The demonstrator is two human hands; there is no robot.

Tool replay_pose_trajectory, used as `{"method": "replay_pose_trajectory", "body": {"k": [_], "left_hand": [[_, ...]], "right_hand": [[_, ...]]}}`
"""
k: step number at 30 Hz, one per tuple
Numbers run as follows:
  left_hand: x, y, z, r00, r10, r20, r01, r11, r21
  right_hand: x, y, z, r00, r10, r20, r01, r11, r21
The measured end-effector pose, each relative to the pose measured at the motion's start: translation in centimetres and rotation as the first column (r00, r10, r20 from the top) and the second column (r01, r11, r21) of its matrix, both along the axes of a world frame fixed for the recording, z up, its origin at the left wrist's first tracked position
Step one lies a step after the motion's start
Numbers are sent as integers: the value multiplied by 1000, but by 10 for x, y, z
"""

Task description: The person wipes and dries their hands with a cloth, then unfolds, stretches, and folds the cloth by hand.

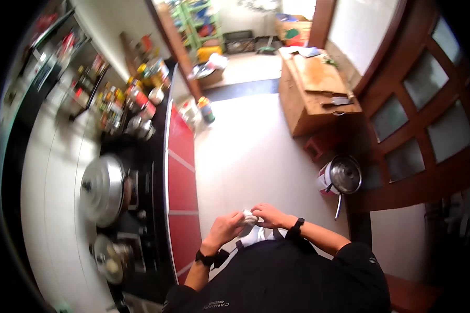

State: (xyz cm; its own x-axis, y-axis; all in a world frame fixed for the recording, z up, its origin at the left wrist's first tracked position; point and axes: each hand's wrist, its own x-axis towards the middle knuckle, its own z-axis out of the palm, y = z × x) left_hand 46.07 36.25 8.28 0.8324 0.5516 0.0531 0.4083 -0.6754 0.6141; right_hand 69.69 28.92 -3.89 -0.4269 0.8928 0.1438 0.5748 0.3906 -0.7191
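Observation:
Close in front of my body, both hands meet at a small white-and-grey object (pixel 249 217) whose kind I cannot make out. My left hand (pixel 228 227) is closed around its left side. From the right, my right hand (pixel 270 215) has its fingers bent and pressed against its top and side. Below the hands, some white material (pixel 255 236) shows between dark straps at my front. Dark bands circle both wrists.
Along the left runs a black counter with a large lidded pot (pixel 103 190), a smaller lidded pan (pixel 108 259) and several bottles (pixel 141 99). To the right stand a wooden cabinet (pixel 292 107) bearing a cleaver (pixel 339 101), and a lidded pan (pixel 345 175) on a bucket.

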Motion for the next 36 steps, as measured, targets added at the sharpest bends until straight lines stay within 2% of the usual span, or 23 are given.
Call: {"method": "replay_pose_trajectory", "body": {"k": [3, 4, 6, 8, 14, 16, 17, 20, 21, 23, 24, 26, 27, 31, 32, 34, 35, 36], "left_hand": [[10, 51, -2, 999, -17, -51, 16, 1000, -10], [12, 67, -9, 998, -36, -59, 37, 999, 6], [6, 82, -21, 995, -58, -78, 57, 998, -4], [8, 104, -28, 995, -49, -84, 47, 999, -22], [3, 139, -45, 991, 121, -52, -127, 983, -130], [11, 152, -48, 984, 177, -6, -176, 970, -166], [13, 161, -61, 972, 233, 18, -218, 934, -284], [30, 186, -34, 912, 405, 68, -324, 812, -486], [35, 196, -27, 888, 457, 58, -379, 796, -472], [47, 216, -31, 759, 638, 134, -493, 696, -522], [55, 232, -31, 683, 710, 174, -533, 647, -545], [70, 256, -30, 615, 770, 170, -582, 589, -561], [80, 270, -33, 580, 792, 193, -585, 569, -578], [120, 326, -35, 455, 871, 185, -543, 436, -717], [134, 342, -34, 428, 885, 185, -513, 406, -757], [167, 371, -26, 398, 887, 233, -535, 431, -726], [181, 383, -21, 393, 890, 231, -553, 430, -714], [193, 391, -19, 385, 894, 228, -570, 424, -703]], "right_hand": [[57, 23, 10, 989, -126, 74, 118, 987, 105], [67, 26, 22, 978, -204, 47, 194, 969, 153], [78, 26, 39, 938, -283, 199, 260, 956, 135], [87, 29, 42, 915, -284, 286, 273, 959, 78], [101, 61, 52, 907, -333, 258, 354, 935, -37], [113, 71, 40, 917, -311, 250, 359, 917, -175], [121, 77, 31, 928, -282, 241, 340, 908, -244], [139, 103, 15, 948, -172, 267, 261, 900, -350], [144, 108, 7, 950, -124, 286, 235, 888, -395], [165, 139, -11, 946, -41, 322, 192, 870, -455], [174, 161, -9, 954, -65, 294, 200, 868, -455], [190, 189, -4, 966, -115, 232, 216, 851, -479], [201, 202, -7, 968, -159, 193, 226, 890, -397], [247, 267, 3, 968, -238, 73, 240, 813, -531], [257, 281, 4, 954, -300, 27, 277, 840, -466], [267, 317, 15, 911, -404, -81, 359, 875, -326], [274, 336, 26, 906, -423, -21, 371, 815, -445], [275, 355, 54, 894, -444, -63, 356, 787, -505]]}}
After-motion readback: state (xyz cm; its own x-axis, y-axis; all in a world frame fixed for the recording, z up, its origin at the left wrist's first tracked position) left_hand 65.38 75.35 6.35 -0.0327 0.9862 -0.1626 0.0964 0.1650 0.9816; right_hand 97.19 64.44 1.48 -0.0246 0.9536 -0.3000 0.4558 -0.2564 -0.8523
